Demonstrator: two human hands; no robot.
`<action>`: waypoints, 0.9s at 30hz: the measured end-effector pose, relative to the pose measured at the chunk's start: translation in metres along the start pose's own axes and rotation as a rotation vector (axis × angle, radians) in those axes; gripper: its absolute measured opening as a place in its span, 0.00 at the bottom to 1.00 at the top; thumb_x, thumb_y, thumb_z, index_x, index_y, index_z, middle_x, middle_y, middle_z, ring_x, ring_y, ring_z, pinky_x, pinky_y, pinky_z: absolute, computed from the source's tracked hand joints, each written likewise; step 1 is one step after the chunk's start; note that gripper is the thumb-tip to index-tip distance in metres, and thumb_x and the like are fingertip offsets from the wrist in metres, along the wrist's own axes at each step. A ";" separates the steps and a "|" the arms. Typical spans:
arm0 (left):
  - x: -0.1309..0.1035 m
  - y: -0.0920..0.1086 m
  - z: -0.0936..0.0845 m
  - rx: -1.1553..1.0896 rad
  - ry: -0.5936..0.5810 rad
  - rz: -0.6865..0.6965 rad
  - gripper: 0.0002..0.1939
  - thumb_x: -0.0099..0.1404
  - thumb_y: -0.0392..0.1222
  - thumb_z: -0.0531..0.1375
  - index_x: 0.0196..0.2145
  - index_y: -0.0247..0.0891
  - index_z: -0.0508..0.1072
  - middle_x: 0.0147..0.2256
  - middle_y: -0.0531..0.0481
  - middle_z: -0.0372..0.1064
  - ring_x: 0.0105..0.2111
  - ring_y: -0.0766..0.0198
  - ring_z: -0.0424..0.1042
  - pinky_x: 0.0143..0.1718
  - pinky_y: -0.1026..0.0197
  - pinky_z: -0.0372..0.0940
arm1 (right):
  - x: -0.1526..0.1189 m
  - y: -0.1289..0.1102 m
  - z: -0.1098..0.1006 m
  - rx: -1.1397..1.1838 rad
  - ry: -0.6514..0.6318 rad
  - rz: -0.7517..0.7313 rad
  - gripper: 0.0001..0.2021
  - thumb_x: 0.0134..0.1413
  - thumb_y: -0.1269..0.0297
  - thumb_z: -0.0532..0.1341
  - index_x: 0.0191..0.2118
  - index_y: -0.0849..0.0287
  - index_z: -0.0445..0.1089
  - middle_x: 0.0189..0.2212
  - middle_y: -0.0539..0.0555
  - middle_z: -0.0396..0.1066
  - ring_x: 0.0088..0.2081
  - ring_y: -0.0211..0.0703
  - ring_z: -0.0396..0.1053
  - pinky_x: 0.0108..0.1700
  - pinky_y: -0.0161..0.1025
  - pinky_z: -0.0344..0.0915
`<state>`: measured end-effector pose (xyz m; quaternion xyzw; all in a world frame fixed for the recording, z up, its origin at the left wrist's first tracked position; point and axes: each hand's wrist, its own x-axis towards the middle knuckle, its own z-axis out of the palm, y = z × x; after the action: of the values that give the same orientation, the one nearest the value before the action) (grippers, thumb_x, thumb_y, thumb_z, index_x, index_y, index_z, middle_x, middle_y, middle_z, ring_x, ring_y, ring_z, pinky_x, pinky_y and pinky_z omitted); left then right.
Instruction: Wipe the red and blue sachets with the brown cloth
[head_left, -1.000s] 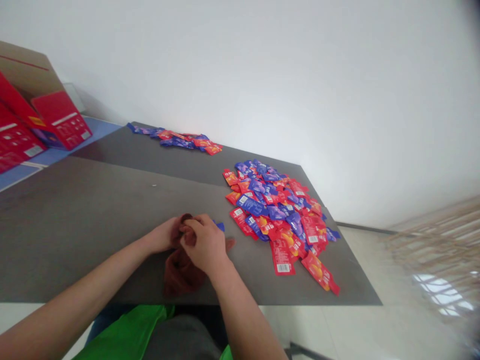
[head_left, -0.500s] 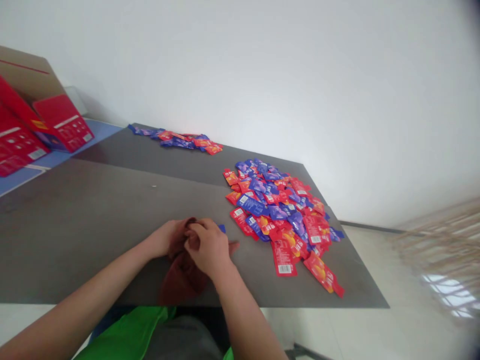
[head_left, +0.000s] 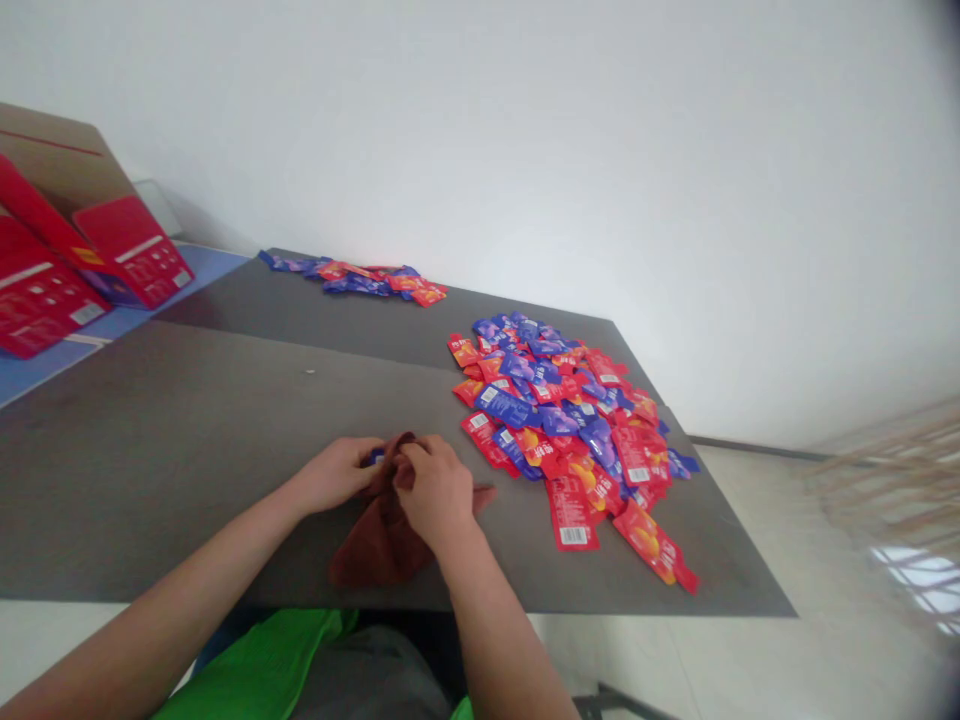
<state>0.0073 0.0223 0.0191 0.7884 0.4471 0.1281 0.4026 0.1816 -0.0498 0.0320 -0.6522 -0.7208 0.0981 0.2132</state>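
Close to the table's front edge, a crumpled brown cloth [head_left: 386, 550] is bunched up between my two hands. My right hand [head_left: 439, 490] is closed on the cloth, its fingers curled into the folds. At the cloth's upper left, a small part of a blue sachet [head_left: 376, 456] shows; the rest is covered. My left hand [head_left: 341, 475] is closed around that sachet, its fingertips against the cloth. To the right of my right hand lies a large heap of red and blue sachets [head_left: 559, 420], several with white barcodes.
A second, flatter row of sachets [head_left: 360, 278] lies at the back of the grey table [head_left: 217, 410]. Open red cardboard boxes [head_left: 135, 250] stand at the left on a blue surface [head_left: 214, 262]. A white wall [head_left: 525, 150] rises behind. Slatted wood [head_left: 900, 480] is beyond the right edge.
The blue piece seen earlier right of my right hand no longer shows there; blue now shows by my left fingertips. My left hand has shifted on the cloth, and the view has moved slightly.
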 end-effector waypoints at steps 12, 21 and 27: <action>-0.001 -0.012 0.004 -0.170 -0.049 -0.018 0.10 0.60 0.47 0.57 0.31 0.39 0.72 0.26 0.54 0.70 0.27 0.62 0.69 0.29 0.64 0.62 | -0.004 -0.011 -0.006 0.012 0.033 -0.083 0.07 0.66 0.59 0.59 0.46 0.48 0.72 0.47 0.51 0.69 0.46 0.43 0.67 0.43 0.36 0.63; -0.004 -0.009 0.003 -0.087 -0.001 -0.040 0.14 0.64 0.53 0.57 0.31 0.39 0.71 0.25 0.55 0.67 0.25 0.65 0.66 0.26 0.66 0.58 | -0.004 0.024 -0.017 -0.186 0.060 0.251 0.08 0.68 0.62 0.56 0.44 0.53 0.72 0.45 0.57 0.68 0.45 0.47 0.67 0.39 0.38 0.62; -0.001 -0.011 0.003 -0.110 -0.016 0.010 0.12 0.63 0.49 0.56 0.28 0.39 0.69 0.26 0.55 0.68 0.28 0.64 0.68 0.30 0.65 0.61 | -0.005 -0.009 0.001 -0.089 0.006 -0.002 0.06 0.65 0.62 0.59 0.45 0.50 0.71 0.45 0.54 0.68 0.45 0.45 0.66 0.42 0.38 0.63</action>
<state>0.0012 0.0230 0.0089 0.7682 0.4322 0.1482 0.4485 0.1732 -0.0561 0.0342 -0.6606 -0.7244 0.0641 0.1862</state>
